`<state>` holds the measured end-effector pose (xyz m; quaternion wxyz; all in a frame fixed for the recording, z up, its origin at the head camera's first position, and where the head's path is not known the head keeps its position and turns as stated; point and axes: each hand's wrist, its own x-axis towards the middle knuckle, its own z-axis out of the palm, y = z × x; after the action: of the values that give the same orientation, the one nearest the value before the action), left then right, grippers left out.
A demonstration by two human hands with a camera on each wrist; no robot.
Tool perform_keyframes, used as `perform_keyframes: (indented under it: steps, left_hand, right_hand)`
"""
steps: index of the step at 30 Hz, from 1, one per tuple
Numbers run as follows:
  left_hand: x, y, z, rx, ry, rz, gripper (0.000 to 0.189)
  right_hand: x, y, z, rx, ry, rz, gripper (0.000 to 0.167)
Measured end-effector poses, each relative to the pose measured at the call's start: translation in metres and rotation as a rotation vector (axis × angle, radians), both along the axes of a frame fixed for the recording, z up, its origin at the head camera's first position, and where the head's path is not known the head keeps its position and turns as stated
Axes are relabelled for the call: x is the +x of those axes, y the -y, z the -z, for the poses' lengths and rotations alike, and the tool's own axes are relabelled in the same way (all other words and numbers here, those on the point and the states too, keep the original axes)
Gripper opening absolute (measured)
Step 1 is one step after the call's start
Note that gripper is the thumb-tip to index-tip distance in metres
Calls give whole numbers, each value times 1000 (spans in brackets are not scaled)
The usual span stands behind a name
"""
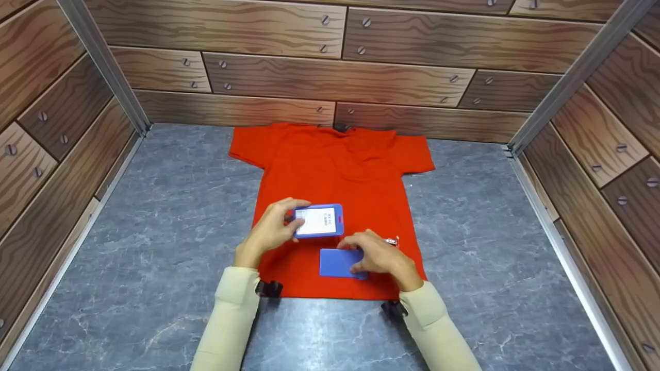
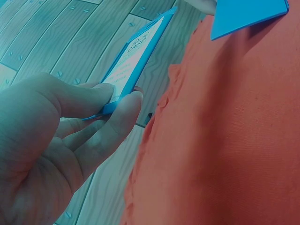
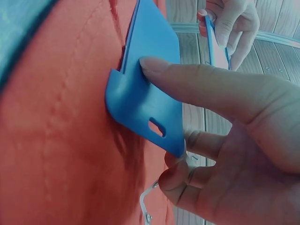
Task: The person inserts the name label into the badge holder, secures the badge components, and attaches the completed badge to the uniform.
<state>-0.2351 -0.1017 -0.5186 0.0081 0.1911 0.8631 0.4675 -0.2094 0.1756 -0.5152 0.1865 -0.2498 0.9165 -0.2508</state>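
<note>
My left hand point(image 1: 273, 226) pinches a blue card holder point(image 1: 339, 219) by its left end, thumb on the face and fingers along the edges. A white printed card point(image 1: 315, 220) lies inside its frame; the left wrist view shows "CARD" lettering. My right hand point(image 1: 381, 252) grips a plain blue cover piece point(image 1: 335, 263) lower and to the right. In the right wrist view this piece point(image 3: 152, 89) has an oblong slot near its end, with the thumb pressed on its face. Both parts are held apart above a red T-shirt point(image 1: 330, 180).
Beside my right hand, a small metal clip with a clear strap point(image 1: 392, 241) lies on the shirt. The shirt is spread on a grey marbled surface point(image 1: 180, 206), collar toward the back panel. Wood-patterned panels point(image 1: 330, 72) enclose the back and both sides.
</note>
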Motion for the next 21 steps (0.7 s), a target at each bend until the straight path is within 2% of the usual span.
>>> perform_keyframes:
  steps: [12,16,21]
  left_hand:
    - [1,0,-1,-14,-4,-15,38]
    - [1,0,-1,-21,6,-17,38]
    - [1,0,0,15,20,3,39]
  right_hand:
    - [-2,-6,-6,-85,57,18,29]
    - [-3,-8,-8,-105,48,9,24]
    - [-6,-11,-10,-138,-4,-10,19]
